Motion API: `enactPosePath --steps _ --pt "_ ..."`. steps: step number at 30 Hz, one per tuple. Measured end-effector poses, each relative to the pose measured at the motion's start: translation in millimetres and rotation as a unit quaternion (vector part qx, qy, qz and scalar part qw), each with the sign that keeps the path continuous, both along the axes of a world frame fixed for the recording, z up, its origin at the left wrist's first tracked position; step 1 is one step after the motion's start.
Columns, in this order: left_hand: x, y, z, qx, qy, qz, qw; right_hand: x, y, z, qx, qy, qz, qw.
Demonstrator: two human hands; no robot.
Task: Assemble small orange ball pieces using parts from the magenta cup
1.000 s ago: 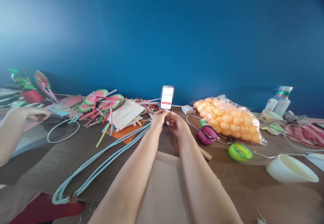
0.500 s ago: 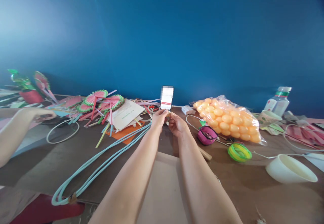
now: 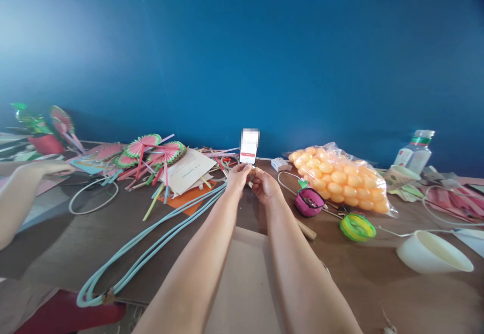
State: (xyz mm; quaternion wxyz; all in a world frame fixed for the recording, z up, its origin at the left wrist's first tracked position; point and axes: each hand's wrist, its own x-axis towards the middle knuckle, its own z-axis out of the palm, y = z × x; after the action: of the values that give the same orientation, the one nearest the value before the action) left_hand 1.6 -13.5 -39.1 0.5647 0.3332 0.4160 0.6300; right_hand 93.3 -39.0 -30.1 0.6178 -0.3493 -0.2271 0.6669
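Note:
My left hand (image 3: pixel 238 178) and my right hand (image 3: pixel 263 184) are close together at the middle of the table, fingertips pinched. Something small and brownish lies between them, too small to make out. Just beyond my fingertips a phone (image 3: pixel 248 148) stands propped upright with a lit white screen, partly blurred out. Left of my forearms runs a bundle of long pale blue tubes (image 3: pixel 151 243). To the right of my right hand sits a small purple pouch (image 3: pixel 309 202) with a green top.
Pink-green paper fans (image 3: pixel 142 146), a white paper sheet (image 3: pixel 189 170) and coloured strips lie left. A co-worker's hand (image 3: pixel 56 168) reaches in there. Rightward are a bag of orange balls (image 3: pixel 340 178), a green-yellow coil (image 3: pixel 357 227), a white cup (image 3: pixel 434 252) and a bottle (image 3: pixel 416 151).
The co-worker's hand at the left has shifted slightly left, and a light blue piece now shows beside it. My own hands have barely moved.

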Motion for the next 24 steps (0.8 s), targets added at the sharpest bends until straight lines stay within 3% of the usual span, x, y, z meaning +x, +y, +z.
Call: enactPosePath --steps 12,24 --pt "2.5 0.7 0.0 0.021 -0.035 0.004 0.999 -2.2 1.8 -3.2 0.007 -0.010 -0.026 1.000" --pt "3.0 0.6 2.4 0.020 -0.063 -0.002 0.998 -0.5 2.1 -4.8 0.030 -0.015 -0.007 0.999"
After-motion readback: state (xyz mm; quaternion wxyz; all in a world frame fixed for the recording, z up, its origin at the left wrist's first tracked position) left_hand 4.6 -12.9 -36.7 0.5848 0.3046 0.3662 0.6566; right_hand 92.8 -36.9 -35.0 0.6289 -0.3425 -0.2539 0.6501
